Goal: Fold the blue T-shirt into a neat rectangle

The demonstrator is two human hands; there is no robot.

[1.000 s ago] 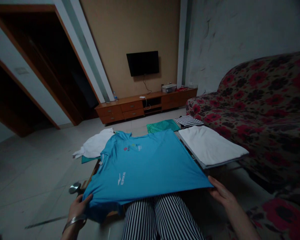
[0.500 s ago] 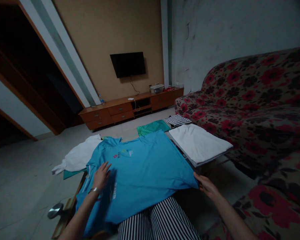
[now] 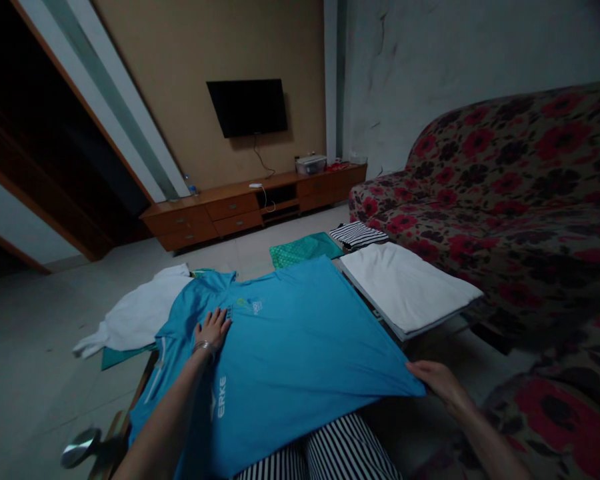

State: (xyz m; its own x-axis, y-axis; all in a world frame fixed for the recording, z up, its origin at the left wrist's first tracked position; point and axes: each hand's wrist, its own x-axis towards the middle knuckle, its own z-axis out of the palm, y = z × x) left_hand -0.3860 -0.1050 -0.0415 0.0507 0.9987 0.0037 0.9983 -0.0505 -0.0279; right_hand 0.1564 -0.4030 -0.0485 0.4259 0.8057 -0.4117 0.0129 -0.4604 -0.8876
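Note:
A blue T-shirt point(image 3: 300, 333) with small logos and white "ERKE" lettering lies spread over the low table and partly over my lap. My left hand point(image 3: 213, 329) rests flat on its chest area, fingers extended, covering part of a logo. At the shirt's lower right corner, my right hand point(image 3: 433, 377) pinches the hem and holds it out taut. Beyond the shirt's right edge sits a folded white garment point(image 3: 410, 287) on a stack. A loose white garment point(image 3: 140, 307) lies to the left, touching the blue sleeve.
Green folded cloth point(image 3: 307, 249) and striped folded cloth point(image 3: 359, 234) lie at the far side. A flowered sofa point(image 3: 510, 173) runs along the right. Near the table's left edge is a shiny metal object point(image 3: 81, 447). Against the back wall stands a wooden TV cabinet point(image 3: 190, 223).
My left hand has come down flat on the shirt's chest, covering the red logo. My right hand has drawn the hem corner further right, and the cloth looks tauter. The view has shifted slightly.

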